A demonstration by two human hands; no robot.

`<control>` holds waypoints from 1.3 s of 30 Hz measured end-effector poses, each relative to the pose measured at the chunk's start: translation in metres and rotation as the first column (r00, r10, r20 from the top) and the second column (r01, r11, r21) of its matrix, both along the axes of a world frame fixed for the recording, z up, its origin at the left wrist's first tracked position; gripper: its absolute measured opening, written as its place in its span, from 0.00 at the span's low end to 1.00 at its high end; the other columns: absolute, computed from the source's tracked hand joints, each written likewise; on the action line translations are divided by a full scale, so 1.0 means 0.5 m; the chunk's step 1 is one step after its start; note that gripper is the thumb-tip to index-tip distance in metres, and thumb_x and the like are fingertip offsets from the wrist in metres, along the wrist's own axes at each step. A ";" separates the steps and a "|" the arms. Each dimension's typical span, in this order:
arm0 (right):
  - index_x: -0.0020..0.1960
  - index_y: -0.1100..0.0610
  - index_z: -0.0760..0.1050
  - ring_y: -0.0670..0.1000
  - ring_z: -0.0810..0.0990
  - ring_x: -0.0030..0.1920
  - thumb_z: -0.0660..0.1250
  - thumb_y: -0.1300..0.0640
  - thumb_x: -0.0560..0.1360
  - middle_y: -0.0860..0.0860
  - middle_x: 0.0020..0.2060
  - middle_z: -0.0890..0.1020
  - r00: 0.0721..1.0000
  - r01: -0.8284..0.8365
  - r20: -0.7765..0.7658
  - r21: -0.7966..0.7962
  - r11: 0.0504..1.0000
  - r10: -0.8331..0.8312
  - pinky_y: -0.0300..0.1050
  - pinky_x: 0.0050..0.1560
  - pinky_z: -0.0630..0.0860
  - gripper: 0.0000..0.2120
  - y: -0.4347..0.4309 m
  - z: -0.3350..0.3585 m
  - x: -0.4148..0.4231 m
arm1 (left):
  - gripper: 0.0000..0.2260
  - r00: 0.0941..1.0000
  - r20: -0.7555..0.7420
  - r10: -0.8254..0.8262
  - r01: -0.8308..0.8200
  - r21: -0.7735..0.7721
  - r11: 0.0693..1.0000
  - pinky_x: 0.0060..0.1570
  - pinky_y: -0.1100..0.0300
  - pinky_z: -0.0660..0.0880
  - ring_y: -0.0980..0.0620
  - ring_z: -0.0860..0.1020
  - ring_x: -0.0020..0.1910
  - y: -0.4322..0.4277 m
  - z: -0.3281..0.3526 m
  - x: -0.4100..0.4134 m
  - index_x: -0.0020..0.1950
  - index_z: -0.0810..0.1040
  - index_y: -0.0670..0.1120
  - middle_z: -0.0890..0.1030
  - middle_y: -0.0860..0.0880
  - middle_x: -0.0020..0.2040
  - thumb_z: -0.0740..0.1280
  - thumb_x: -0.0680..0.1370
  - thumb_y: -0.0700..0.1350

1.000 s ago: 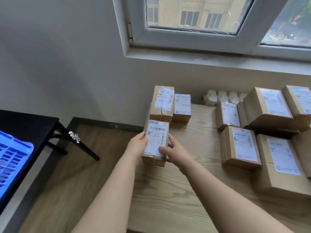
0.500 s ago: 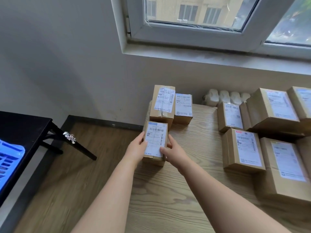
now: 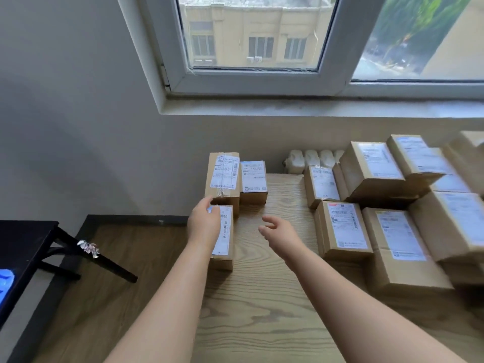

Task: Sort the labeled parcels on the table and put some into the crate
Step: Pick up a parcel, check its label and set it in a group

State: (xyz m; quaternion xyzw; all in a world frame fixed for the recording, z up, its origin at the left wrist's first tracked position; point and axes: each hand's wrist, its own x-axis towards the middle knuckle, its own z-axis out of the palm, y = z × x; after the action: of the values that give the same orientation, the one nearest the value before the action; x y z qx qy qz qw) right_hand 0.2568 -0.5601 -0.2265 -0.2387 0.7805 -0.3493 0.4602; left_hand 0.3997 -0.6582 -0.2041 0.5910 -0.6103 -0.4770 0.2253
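A small brown parcel (image 3: 225, 238) with a white label lies flat at the left edge of the wooden table (image 3: 262, 310). My left hand (image 3: 204, 224) rests on its far left part with relaxed fingers over the label. To the right of the parcel, my right hand (image 3: 278, 229) hovers above the table, fingers spread and holding nothing. Behind the parcel stand two more labeled parcels, a taller one (image 3: 224, 176) and a lower one (image 3: 253, 179). Only a corner of the blue crate (image 3: 5, 281) shows, at the far left.
Several larger labeled parcels (image 3: 343, 229) are stacked across the right side of the table. White plastic jugs (image 3: 311, 158) stand against the wall behind them. The crate sits on a black table (image 3: 23, 244) to the left, across a gap of wooden floor.
My right hand has let go of the small parcel and moved right. The parcel now lies on the table with only my left hand on it. The view has swung right.
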 end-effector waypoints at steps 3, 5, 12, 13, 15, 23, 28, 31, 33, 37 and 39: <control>0.73 0.54 0.73 0.50 0.78 0.54 0.64 0.57 0.82 0.52 0.61 0.80 0.995 0.078 -0.065 -0.055 0.995 -0.082 0.42 0.52 0.71 0.19 0.050 0.039 -0.062 | 0.19 0.997 -0.007 -0.082 0.081 -0.042 0.996 0.60 0.56 0.70 0.46 0.73 0.69 0.021 0.033 -0.083 0.77 0.70 0.48 0.74 0.49 0.72 0.58 0.86 0.44; 0.70 0.52 0.75 0.49 0.78 0.56 0.64 0.56 0.82 0.50 0.62 0.81 0.980 0.130 -0.140 -0.080 0.988 -0.141 0.42 0.52 0.71 0.17 0.093 0.068 -0.115 | 0.19 0.991 -0.030 -0.131 0.129 -0.047 0.991 0.59 0.59 0.67 0.47 0.73 0.70 0.048 0.050 -0.149 0.76 0.71 0.47 0.75 0.49 0.72 0.59 0.85 0.44; 0.64 0.52 0.78 0.46 0.77 0.53 0.61 0.56 0.83 0.46 0.53 0.80 0.859 0.345 -0.314 -0.227 0.911 -0.403 0.35 0.42 0.70 0.13 0.265 0.147 -0.315 | 0.17 0.919 -0.131 -0.372 0.371 -0.033 0.928 0.60 0.57 0.70 0.51 0.75 0.63 0.194 0.094 -0.376 0.74 0.73 0.46 0.78 0.48 0.66 0.60 0.85 0.42; 0.64 0.51 0.78 0.46 0.77 0.54 0.60 0.56 0.83 0.46 0.54 0.80 0.830 0.369 -0.349 -0.238 0.898 -0.434 0.36 0.43 0.71 0.13 0.286 0.153 -0.340 | 0.18 0.905 -0.141 -0.400 0.402 -0.019 0.915 0.59 0.57 0.70 0.52 0.75 0.62 0.214 0.097 -0.402 0.75 0.73 0.47 0.78 0.48 0.67 0.59 0.85 0.43; 0.66 0.49 0.77 0.49 0.78 0.59 0.60 0.55 0.83 0.47 0.57 0.80 0.770 0.422 -0.408 -0.251 0.871 -0.491 0.42 0.50 0.74 0.13 0.338 0.164 -0.399 | 0.18 0.874 -0.155 -0.461 0.466 -0.002 0.885 0.58 0.58 0.70 0.54 0.74 0.61 0.258 0.099 -0.467 0.75 0.73 0.48 0.77 0.48 0.69 0.59 0.85 0.43; 0.71 0.55 0.73 0.56 0.73 0.67 0.61 0.56 0.83 0.55 0.67 0.74 0.666 0.513 -0.555 -0.144 0.846 -0.499 0.49 0.59 0.72 0.18 0.484 0.143 -0.565 | 0.18 0.802 -0.121 -0.584 0.594 0.068 0.802 0.58 0.59 0.68 0.53 0.73 0.62 0.392 0.079 -0.644 0.75 0.71 0.47 0.76 0.47 0.71 0.60 0.85 0.43; 0.72 0.56 0.71 0.56 0.74 0.63 0.61 0.56 0.82 0.56 0.66 0.75 0.719 0.503 -0.515 -0.079 0.861 -0.467 0.45 0.53 0.69 0.19 0.536 0.115 -0.622 | 0.20 0.784 -0.056 -0.618 0.619 0.143 0.772 0.64 0.57 0.68 0.47 0.72 0.70 0.462 0.056 -0.716 0.77 0.69 0.47 0.74 0.47 0.73 0.60 0.85 0.45; 0.75 0.56 0.67 0.56 0.76 0.63 0.60 0.55 0.83 0.55 0.68 0.76 0.785 0.462 -0.462 -0.009 0.887 -0.414 0.43 0.51 0.67 0.20 0.541 0.103 -0.629 | 0.14 0.768 -0.001 -0.640 0.623 0.230 0.747 0.65 0.53 0.70 0.47 0.74 0.63 0.478 0.037 -0.737 0.69 0.75 0.46 0.76 0.46 0.66 0.59 0.85 0.47; 0.77 0.56 0.64 0.57 0.75 0.67 0.60 0.53 0.84 0.55 0.70 0.75 0.836 0.412 -0.414 0.039 0.910 -0.361 0.43 0.53 0.69 0.22 0.557 0.093 -0.651 | 0.16 0.772 0.028 -0.635 0.604 0.279 0.747 0.58 0.54 0.72 0.45 0.75 0.60 0.507 0.028 -0.763 0.68 0.75 0.43 0.77 0.45 0.65 0.58 0.85 0.50; 0.77 0.57 0.64 0.57 0.75 0.69 0.62 0.51 0.83 0.54 0.72 0.74 0.870 0.355 -0.389 0.066 0.932 -0.304 0.48 0.63 0.73 0.25 0.563 0.087 -0.660 | 0.19 0.781 0.044 -0.623 0.580 0.321 0.749 0.61 0.50 0.76 0.45 0.77 0.59 0.526 0.014 -0.771 0.70 0.74 0.43 0.79 0.45 0.64 0.57 0.85 0.53; 0.76 0.58 0.65 0.56 0.75 0.69 0.63 0.51 0.83 0.54 0.72 0.75 0.876 0.340 -0.382 0.054 0.939 -0.295 0.45 0.60 0.72 0.24 0.566 0.085 -0.664 | 0.19 0.797 0.040 -0.602 0.562 0.312 0.766 0.63 0.50 0.76 0.46 0.77 0.60 0.530 0.011 -0.770 0.72 0.74 0.44 0.79 0.45 0.65 0.58 0.85 0.52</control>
State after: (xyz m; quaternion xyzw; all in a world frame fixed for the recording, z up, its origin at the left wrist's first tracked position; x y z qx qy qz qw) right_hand -0.0752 -0.2769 -0.1842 -0.1404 0.9008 -0.3217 0.2556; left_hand 0.0145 -0.3929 -0.1983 0.4295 -0.7027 -0.5637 -0.0640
